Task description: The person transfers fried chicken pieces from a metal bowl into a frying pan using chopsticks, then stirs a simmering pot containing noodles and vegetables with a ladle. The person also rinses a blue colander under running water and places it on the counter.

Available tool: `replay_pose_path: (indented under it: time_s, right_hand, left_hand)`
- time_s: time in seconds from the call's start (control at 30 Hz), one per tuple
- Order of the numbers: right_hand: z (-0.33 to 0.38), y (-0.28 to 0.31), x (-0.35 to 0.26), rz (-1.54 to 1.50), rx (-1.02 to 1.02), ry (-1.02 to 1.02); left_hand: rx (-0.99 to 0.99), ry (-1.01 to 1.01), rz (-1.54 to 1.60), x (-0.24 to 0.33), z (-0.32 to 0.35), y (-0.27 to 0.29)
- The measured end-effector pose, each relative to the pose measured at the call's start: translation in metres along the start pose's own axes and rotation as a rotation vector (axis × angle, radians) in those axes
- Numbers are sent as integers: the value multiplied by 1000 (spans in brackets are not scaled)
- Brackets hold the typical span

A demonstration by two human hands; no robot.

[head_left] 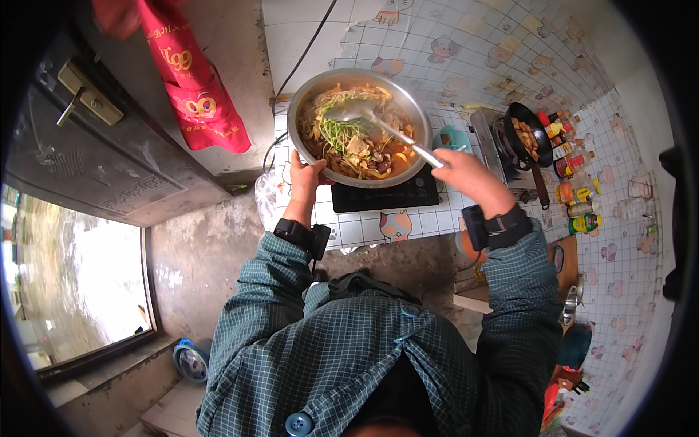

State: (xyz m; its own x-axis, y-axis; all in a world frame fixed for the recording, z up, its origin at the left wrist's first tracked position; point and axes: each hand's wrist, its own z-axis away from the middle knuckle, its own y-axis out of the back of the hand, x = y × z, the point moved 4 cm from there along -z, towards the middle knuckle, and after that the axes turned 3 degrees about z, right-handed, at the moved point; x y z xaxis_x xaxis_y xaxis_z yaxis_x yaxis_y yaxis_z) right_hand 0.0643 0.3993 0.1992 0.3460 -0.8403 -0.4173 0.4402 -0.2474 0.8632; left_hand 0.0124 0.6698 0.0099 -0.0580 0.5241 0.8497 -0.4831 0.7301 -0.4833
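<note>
A wide stainless steel basin (293, 124) full of red-orange broth, noodles or strips, meat pieces and green sprouts (342, 138) stands above a black flat cooktop (386, 198). My left hand (304, 178) grips the basin's near left rim, thumb toward the rim and the other fingers partly hidden. Around the handle of a metal ladle (397, 132) my right hand (470, 175) is closed, off the basin's right side. The ladle's bowl lies over the food near the middle, on or just above the sprouts.
Right of the basin are a teal container (453, 138) and a gas stove (495, 138) bearing a black wok (540, 131) with browned food, its handle toward me. Several sauce bottles (575, 164) line the wall. A red apron (196, 95) hangs left, near a dark door (87, 160).
</note>
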Motion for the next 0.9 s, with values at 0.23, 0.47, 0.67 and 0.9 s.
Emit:
replay_pose_path:
  time_s: [0.23,0.47,0.67,0.9]
  right_hand:
    - [34,-53,47,-119,-98,-137]
    - [26,-69,41,-221,-77,-140]
    - [59,-46,41,-205,104,-76]
    - [65,-66,62,-247,-5,-141]
  left_hand:
    - [-14,-9,48,-5,0,7]
    - [38,-6,70,-5,6,-3]
    - [124,-4,81,-5,11,-1]
    - [64,16,56,-11,9,-6]
